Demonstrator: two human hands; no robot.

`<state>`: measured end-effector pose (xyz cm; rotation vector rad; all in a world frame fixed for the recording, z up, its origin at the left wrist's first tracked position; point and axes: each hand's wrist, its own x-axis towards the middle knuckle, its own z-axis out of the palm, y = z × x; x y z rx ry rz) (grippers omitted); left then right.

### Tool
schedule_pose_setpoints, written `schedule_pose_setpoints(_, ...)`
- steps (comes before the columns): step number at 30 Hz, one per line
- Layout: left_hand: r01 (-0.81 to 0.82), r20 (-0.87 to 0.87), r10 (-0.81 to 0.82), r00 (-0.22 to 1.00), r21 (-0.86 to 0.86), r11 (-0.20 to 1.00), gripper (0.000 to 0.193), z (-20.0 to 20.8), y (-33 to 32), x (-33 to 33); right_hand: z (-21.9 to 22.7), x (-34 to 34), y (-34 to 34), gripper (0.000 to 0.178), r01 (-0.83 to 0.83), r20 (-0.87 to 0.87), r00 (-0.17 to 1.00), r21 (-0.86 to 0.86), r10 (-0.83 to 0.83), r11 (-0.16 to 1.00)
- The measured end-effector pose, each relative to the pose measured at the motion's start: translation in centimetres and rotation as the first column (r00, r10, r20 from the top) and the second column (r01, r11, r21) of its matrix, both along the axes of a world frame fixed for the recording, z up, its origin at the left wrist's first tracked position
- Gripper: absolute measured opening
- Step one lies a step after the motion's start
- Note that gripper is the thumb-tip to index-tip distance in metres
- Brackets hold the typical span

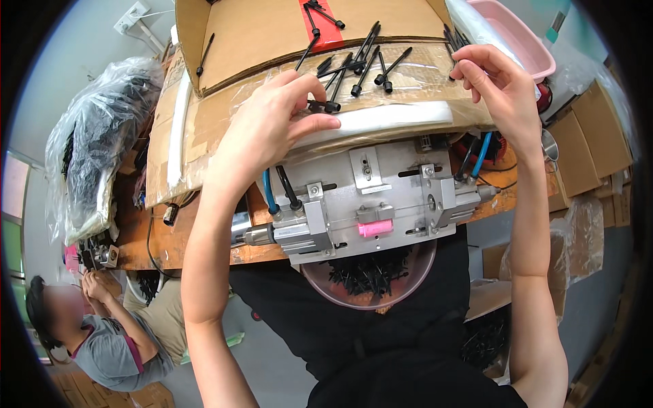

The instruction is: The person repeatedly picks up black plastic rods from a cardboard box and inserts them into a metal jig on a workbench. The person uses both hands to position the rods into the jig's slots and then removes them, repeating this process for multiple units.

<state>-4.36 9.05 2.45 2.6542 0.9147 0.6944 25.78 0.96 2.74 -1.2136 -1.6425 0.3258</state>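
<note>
My left hand (269, 122) is over the front of the cardboard, fingers curled around a black knob-ended rod (331, 107); its knob sticks out between forefinger and thumb, and the rest is hidden by the hand. Several similar black rods (368, 71) lie scattered just beyond it. At the right end of the cardboard, my right hand (503, 88) pinches a slim black rod (451, 77) between thumb and forefinger, beside a bunch of others. Between my forearms stands a metal fixture (340, 231) with a cylinder on each side and a pink block (375, 228) at its middle.
A clear bowl (367, 302) of black parts sits below the fixture. White foam (388, 117) edges the cardboard (258, 27). Hoses (483, 156) rise beside the fixture. A pink basin (520, 34) stands far right. At left, a person (119, 333) works near a plastic-wrapped bundle (102, 136).
</note>
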Motion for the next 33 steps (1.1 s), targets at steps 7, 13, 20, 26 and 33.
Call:
schedule_pose_setpoints(7,-0.111,0.124,0.126,0.984,-0.119,0.987,0.02,1.3,-1.2,-0.7,0.8,-0.6,-0.6,0.019,0.048,-0.116,0.992,0.079,-0.038,0.996)
schedule_pose_setpoints(13,-0.161,0.433,0.162,0.887,-0.039,0.986,0.023,-0.2,-6.7,-3.1,0.3,0.4,-3.9,0.022,0.055,-0.235,0.972,0.19,-0.009,0.98)
schedule_pose_setpoints(20,-0.221,0.157,0.213,0.964,0.036,0.975,0.062,-9.8,-20.5,2.3,-2.2,-2.8,-8.8,0.02,-0.052,-0.42,0.9,0.161,0.117,0.986)
schedule_pose_setpoints(26,-0.26,-0.097,0.261,0.961,0.02,0.965,0.073,-11.6,-20.8,4.0,-3.0,-4.4,-10.3,0.021,0.033,-0.464,0.885,0.118,0.025,0.992)
schedule_pose_setpoints(33,-0.261,-0.117,0.269,0.956,0.084,0.962,0.075,-11.7,-20.2,4.2,-3.7,-5.2,-11.8,0.016,0.086,-0.415,0.909,0.109,-0.033,0.99)
